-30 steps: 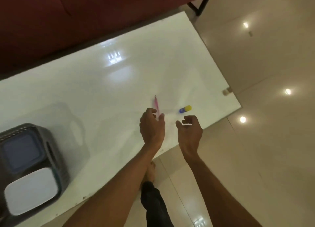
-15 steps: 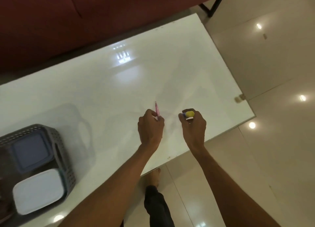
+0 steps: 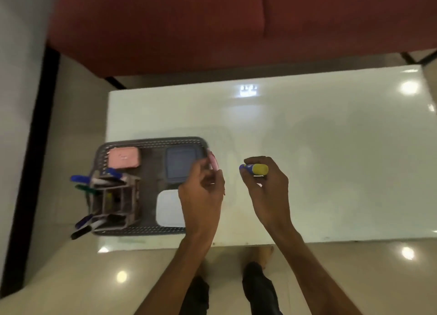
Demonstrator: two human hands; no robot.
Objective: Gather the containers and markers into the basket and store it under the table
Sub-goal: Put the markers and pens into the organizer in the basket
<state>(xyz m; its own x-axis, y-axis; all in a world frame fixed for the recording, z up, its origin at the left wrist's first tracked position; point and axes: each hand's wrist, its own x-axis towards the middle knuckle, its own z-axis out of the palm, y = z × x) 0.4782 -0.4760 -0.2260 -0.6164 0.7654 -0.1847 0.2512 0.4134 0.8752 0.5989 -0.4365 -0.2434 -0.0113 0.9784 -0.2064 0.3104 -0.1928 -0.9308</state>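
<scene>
While the grey woven plastic basket (image 3: pixel 151 141) already holds the pink (image 3: pixel 123 157), blue (image 3: pixel 180 162) and white (image 3: pixel 168 207) lidded containers and the marker rack (image 3: pixel 113 201), two pieces are left. My left hand (image 3: pixel 202 191) pinches the thin pink pen (image 3: pixel 212 162) at the basket's right rim; my right hand (image 3: pixel 267 184) grips the stubby yellow-and-blue marker (image 3: pixel 255 169) above the white glossy table (image 3: pixel 331 149). Both must drop in, then the basket goes underneath.

Glossy white table (image 3: pixel 331 130), red sofa (image 3: pixel 212 26) behind, shiny beige tiled floor (image 3: pixel 71 274) reflecting ceiling lights
</scene>
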